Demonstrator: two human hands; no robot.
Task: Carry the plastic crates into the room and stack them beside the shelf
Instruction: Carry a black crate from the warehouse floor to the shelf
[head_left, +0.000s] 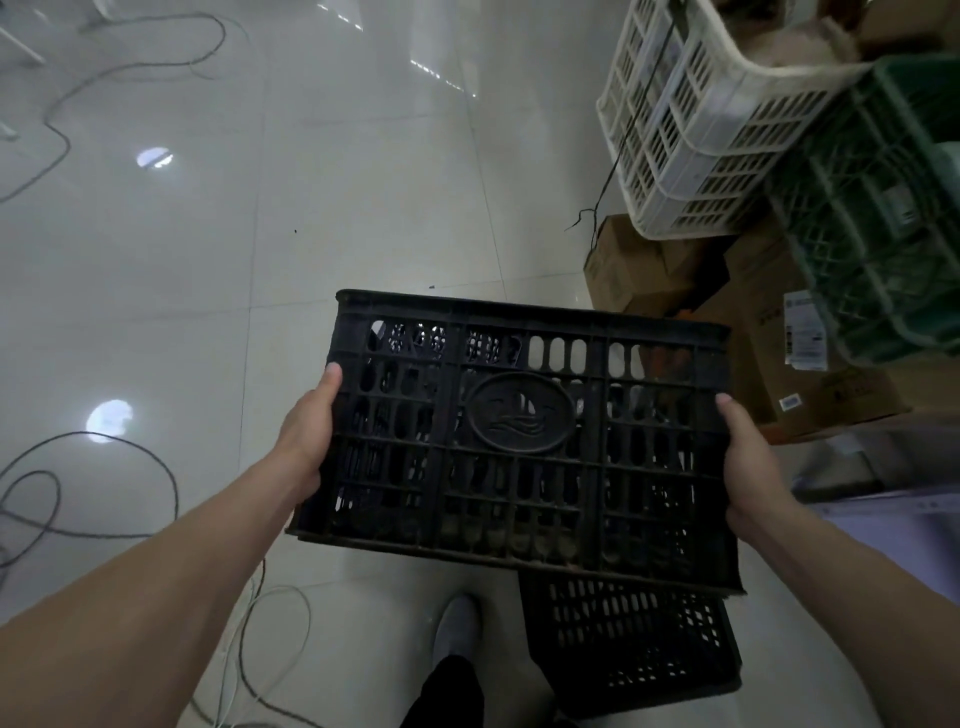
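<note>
Black crates (524, 483): two; white crate (691, 130): one

A black slotted crate (519, 441) hangs tilted above a second black crate (634, 644) on the floor (363, 182).

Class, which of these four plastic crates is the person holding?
The black crate with the oval emblem, gripped by the left hand and right hand; the lower black crate, white crate and green crate lie untouched.

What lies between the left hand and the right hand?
The carried black crate fills the gap: the left hand grips one end, the right hand the other. The head view shows this.
</note>
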